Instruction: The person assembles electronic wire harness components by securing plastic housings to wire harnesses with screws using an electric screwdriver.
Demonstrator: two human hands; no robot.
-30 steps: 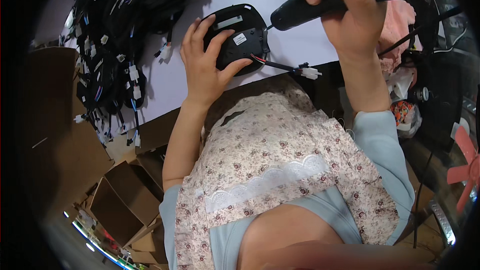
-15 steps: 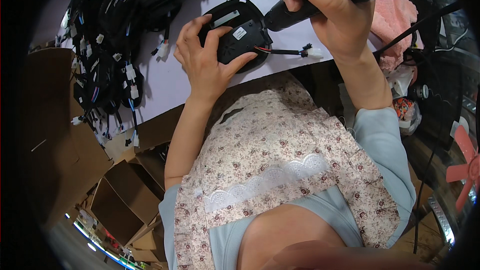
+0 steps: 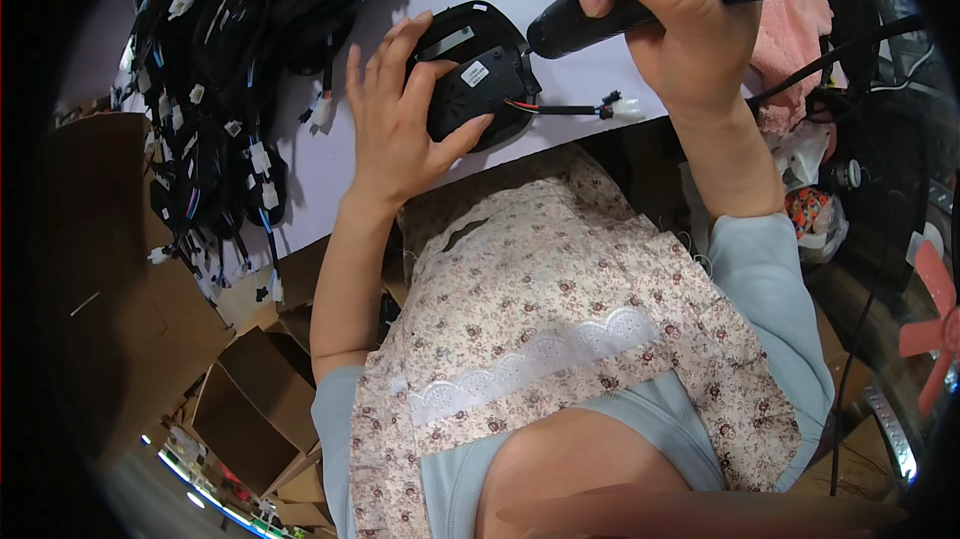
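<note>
A black rounded plastic housing [image 3: 466, 91] lies on the pale table, with a white label and a short wire lead [image 3: 568, 110] running right to a white connector [image 3: 627, 110]. My left hand [image 3: 395, 119] holds its left side; the thumb and forefinger rest over the inner face and other fingers reach the upper left rim. Gripped in my right hand [image 3: 680, 29] is a thick black power tool [image 3: 590, 24] with a tapered nose. Its nose end is beside the housing's right rim; whether they touch, I cannot tell. The tool's exact kind is unclear.
A heap of black wired parts with white connectors [image 3: 215, 89] covers the table's left side and hangs over its edge. Pink cloth [image 3: 795, 49] and a black cable [image 3: 850, 57] are at right. Cardboard boxes [image 3: 255, 404] stand lower left; a pink fan [image 3: 935, 329] is far right.
My left hand has shifted left and its fingers have spread and loosened on the housing. The power tool's nose has drawn slightly left and stays near the rim.
</note>
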